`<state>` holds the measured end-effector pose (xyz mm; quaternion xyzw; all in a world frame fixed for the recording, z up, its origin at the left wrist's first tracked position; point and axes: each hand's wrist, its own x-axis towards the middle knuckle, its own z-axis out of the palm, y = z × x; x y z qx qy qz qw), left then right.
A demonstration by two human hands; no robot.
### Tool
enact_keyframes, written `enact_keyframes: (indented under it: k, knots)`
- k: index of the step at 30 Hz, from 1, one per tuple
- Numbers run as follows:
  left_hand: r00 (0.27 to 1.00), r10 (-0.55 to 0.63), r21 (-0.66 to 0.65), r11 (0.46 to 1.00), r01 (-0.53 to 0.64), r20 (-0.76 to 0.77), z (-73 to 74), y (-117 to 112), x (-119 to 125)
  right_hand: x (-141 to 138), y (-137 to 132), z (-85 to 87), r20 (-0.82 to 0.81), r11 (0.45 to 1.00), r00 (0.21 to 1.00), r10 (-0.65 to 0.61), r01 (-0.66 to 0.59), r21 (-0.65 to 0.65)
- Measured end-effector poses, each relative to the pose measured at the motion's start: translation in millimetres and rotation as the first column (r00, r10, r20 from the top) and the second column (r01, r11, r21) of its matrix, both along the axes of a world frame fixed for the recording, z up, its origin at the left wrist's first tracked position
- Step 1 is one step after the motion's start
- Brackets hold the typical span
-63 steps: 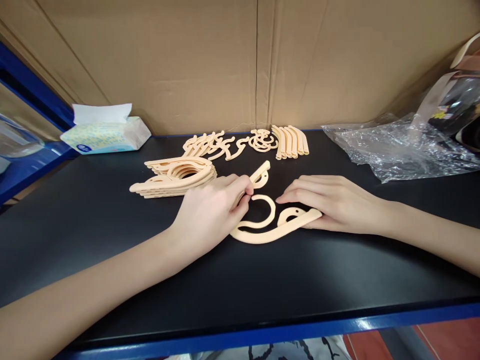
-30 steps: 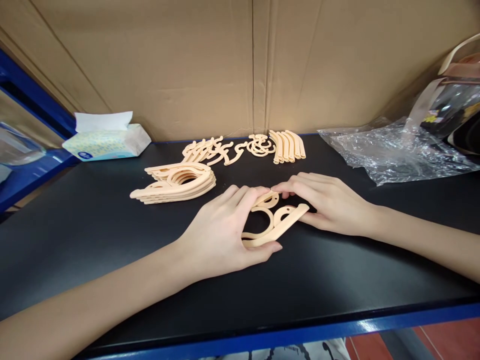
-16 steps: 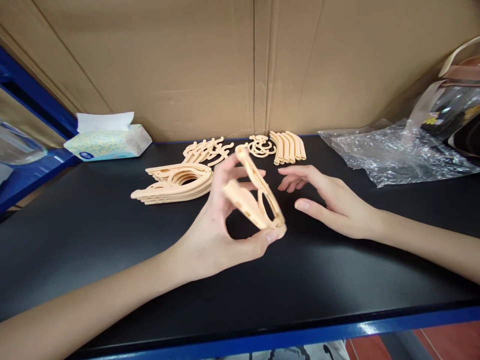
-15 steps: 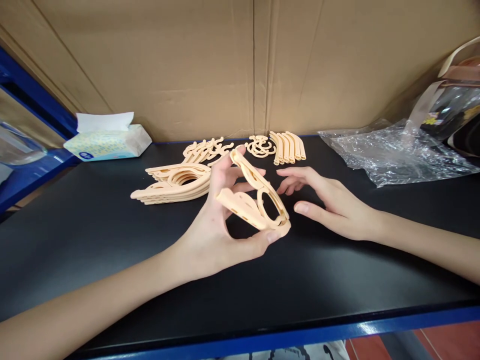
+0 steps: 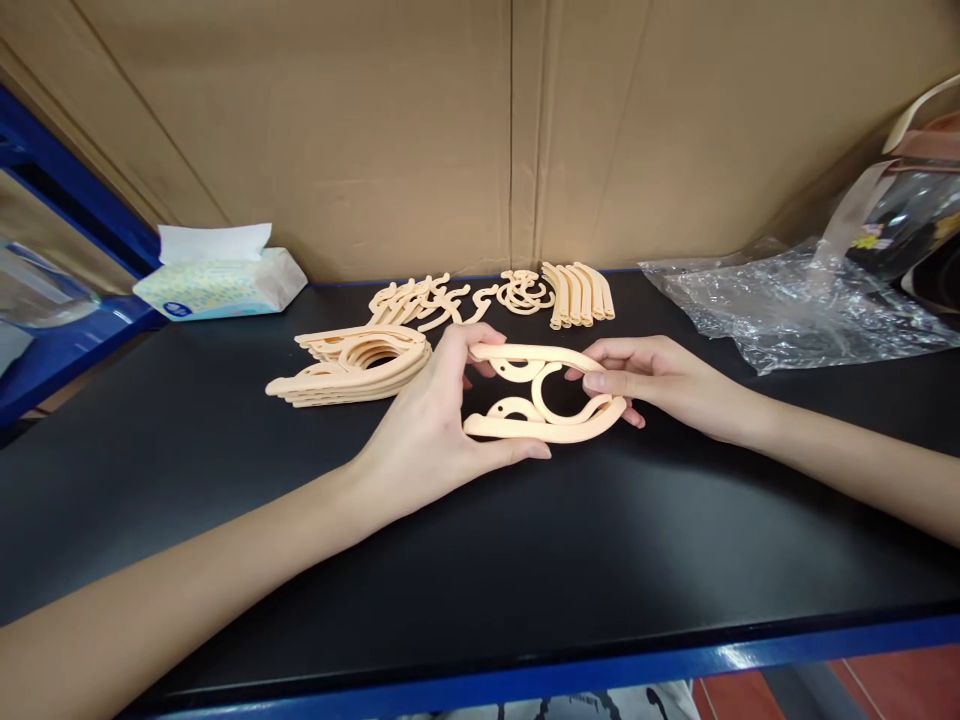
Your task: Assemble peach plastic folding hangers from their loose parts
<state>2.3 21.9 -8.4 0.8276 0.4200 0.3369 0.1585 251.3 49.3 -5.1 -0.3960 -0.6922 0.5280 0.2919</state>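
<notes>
Between my hands is a peach-coloured plastic folding hanger (image 5: 551, 432), folded together and held flat above the black table (image 5: 600, 570). My left hand (image 5: 442, 420) grips its left end, fingers at the far arm and thumb along the near arm. On the right, my right hand (image 5: 667, 385) pinches the curved end between thumb and fingers. Left of the held piece lies a stack of like folded hangers (image 5: 345, 370), partly behind my left hand.
Behind lie loose hook-shaped pieces (image 5: 409, 300), curved rings (image 5: 525, 292) and a row of curved arms (image 5: 577, 295). A tissue pack (image 5: 221, 285) sits at the back left. Crumpled clear plastic (image 5: 772, 300) and a transparent bag (image 5: 907, 220) are at the right. Cardboard (image 5: 337, 130) stands behind.
The hanger has turned from tilted to flat, its curved end now facing right. My right hand has moved in and taken hold of that end.
</notes>
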Motion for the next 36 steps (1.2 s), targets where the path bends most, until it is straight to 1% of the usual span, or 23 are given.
enact_keyframes:
  k: [2,5,7,10,15,18,22,26,28,31,36]
  knots:
    - [0.989,0.047,0.099,0.995,-0.033,-0.142,1.5,1.2,-1.3,0.2,-0.2,0.7,-0.001,1.0,1.0,0.01,-0.01,-0.012]
    - [0.944,0.089,0.24,0.971,-0.011,-0.316,3.6,1.5,-0.8,1.3,-0.5,0.9,-0.005,0.998,0.999,0.039,-0.039,-0.046]
    - [0.904,0.11,0.295,0.955,0.018,-0.413,4.2,1.2,-0.1,1.7,-0.7,0.8,-0.003,0.997,0.999,0.044,-0.044,-0.066]
    - [0.862,0.127,0.328,0.943,0.048,-0.49,4.2,0.8,0.4,1.7,-0.8,0.8,0.0,0.996,0.999,0.04,-0.04,-0.077]
    - [0.836,0.144,0.356,0.932,0.065,-0.53,4.1,0.8,1.4,1.7,-0.6,0.3,-0.004,0.995,0.995,0.096,-0.096,-0.031]
    - [0.849,0.132,0.37,0.926,0.079,-0.512,4.1,-0.2,2.2,1.7,-0.7,-0.5,0.008,0.996,0.997,0.083,-0.083,-0.01]
    - [0.871,0.113,0.367,0.927,0.081,-0.478,3.5,-2.2,2.6,1.4,-1.5,-0.8,0.002,0.997,0.997,0.081,-0.081,-0.016]
    - [0.869,0.099,0.347,0.934,0.088,-0.486,3.6,-1.9,1.5,0.9,-2.6,-0.1,-0.011,0.995,0.996,0.093,-0.093,-0.036]
    - [0.858,0.079,0.345,0.931,0.118,-0.507,4.1,-1.2,0.7,0.4,-3.3,0.5,-0.017,0.994,0.995,0.098,-0.099,-0.044]
    - [0.832,0.055,0.363,0.914,0.181,-0.551,4.5,-0.3,0.3,-0.6,-4.2,1.2,-0.025,0.994,0.995,0.101,-0.102,-0.049]
    - [0.799,0.07,0.414,0.88,0.233,-0.598,4.8,-1.9,1.8,-1.3,-4.9,1.6,-0.038,0.992,0.993,0.114,-0.116,-0.039]
